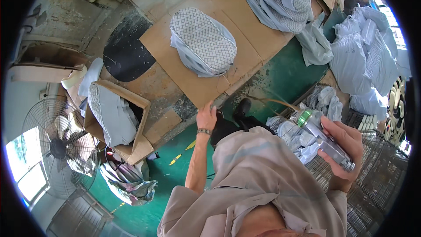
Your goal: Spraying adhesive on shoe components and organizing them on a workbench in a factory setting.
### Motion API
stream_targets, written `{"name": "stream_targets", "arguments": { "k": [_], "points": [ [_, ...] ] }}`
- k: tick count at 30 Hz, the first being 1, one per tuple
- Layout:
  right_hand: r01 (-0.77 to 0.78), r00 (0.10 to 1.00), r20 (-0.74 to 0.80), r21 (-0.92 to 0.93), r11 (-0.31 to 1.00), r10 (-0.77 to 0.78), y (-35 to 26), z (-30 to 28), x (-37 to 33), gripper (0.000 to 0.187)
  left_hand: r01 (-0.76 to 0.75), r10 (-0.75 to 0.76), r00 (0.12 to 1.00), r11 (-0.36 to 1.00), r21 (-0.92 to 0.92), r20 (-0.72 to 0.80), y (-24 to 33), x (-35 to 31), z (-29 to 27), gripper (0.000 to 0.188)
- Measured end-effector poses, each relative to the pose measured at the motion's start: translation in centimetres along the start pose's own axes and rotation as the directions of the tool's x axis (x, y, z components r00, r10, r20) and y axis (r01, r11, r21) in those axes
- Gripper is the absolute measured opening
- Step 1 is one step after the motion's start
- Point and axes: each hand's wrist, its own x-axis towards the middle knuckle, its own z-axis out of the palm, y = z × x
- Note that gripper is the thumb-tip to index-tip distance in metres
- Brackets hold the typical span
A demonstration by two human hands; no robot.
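My right hand [346,142] grips a silver metal hand tool [322,136] with a green end, held over a wire basket [377,171] at the right. My left hand [207,116], a band on its wrist, reaches out to the near edge of a cardboard-covered table [184,74] and rests there holding nothing. On that table lies a rounded grey fabric cover [204,41] with a net pattern, an arm's reach beyond my left hand. More such grey covers [280,0] are piled at the table's far end.
An open cardboard box [140,142] of grey fabric pieces stands at the left beside a standing fan [57,147]. A black oval panel [127,48] lies on the table. Bagged grey covers [368,57] are stacked at the right. The floor [280,79] is green.
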Motion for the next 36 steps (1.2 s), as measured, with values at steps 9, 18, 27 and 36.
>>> {"name": "stream_targets", "arguments": {
  "k": [9,18,27,36],
  "points": [
    [0.092,0.996,0.001,-0.014,0.996,-0.092,7.1,-4.4,-1.3,0.067,0.262,-0.268,0.96,0.962,-0.081,-0.085,-1.9,-4.0,3.5,0.023],
    [0.109,0.99,0.086,0.057,0.992,-0.114,10.1,-5.9,-0.9,0.062,0.404,-0.633,0.77,0.581,-0.706,-0.08,12.7,14.4,2.3,0.043],
    [0.149,0.979,0.122,0.127,0.981,-0.164,7.8,-4.5,0.0,0.058,0.274,-0.603,0.798,0.332,-0.903,0.02,3.7,12.9,6.7,0.029],
    [0.006,1.0,0.014,0.052,0.999,-0.007,5.6,-4.0,1.4,0.06,0.031,-0.457,0.886,0.229,-0.973,-0.08,3.4,11.5,7.2,0.032]
  ]
}}
